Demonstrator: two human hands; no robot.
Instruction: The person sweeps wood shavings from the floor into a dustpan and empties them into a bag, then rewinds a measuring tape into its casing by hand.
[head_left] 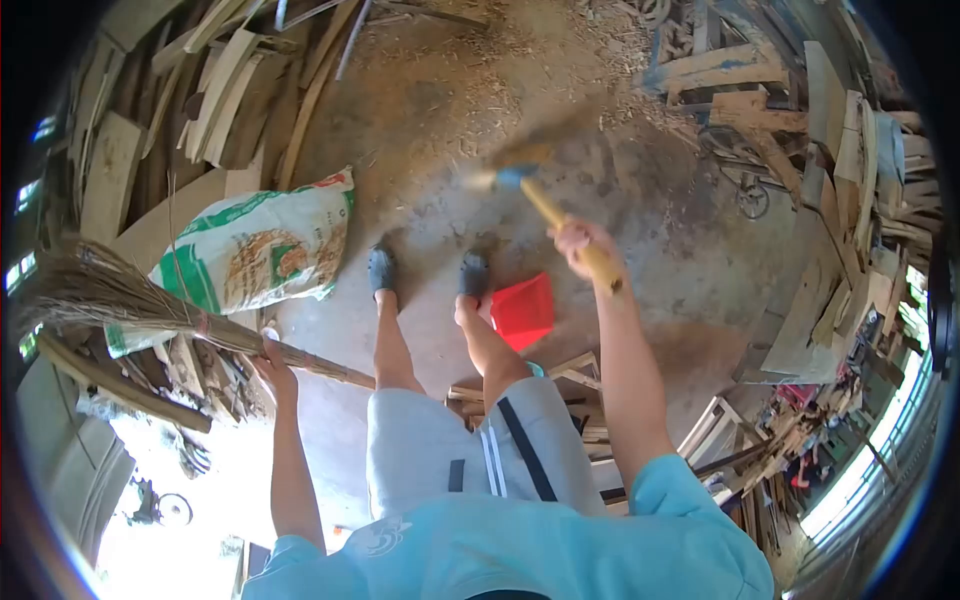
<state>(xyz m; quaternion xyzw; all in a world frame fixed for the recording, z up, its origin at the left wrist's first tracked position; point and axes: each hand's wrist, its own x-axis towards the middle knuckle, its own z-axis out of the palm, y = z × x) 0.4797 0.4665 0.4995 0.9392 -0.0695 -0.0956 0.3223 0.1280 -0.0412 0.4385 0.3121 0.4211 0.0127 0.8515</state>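
Observation:
My left hand (273, 366) is wrapped round the handle of a long twig broom (150, 305), whose bushy end points to the far left. In my right hand (585, 245) is a hammer (548, 208) with a pale wooden handle. Its blue head and yellowish end are smeared by motion above the concrete floor. A red dustpan (522, 311) lies on the floor by my foot, below the right hand. Close to the broom, a white and green woven sack (265, 245) rests on its side, looking full.
Wooden planks (225, 100) lean along the left side. More timber (725, 70) and a small wheel (752, 196) stand at the right. Wood shavings (510, 70) cover the floor ahead. Wood pieces (580, 372) lie beside my legs.

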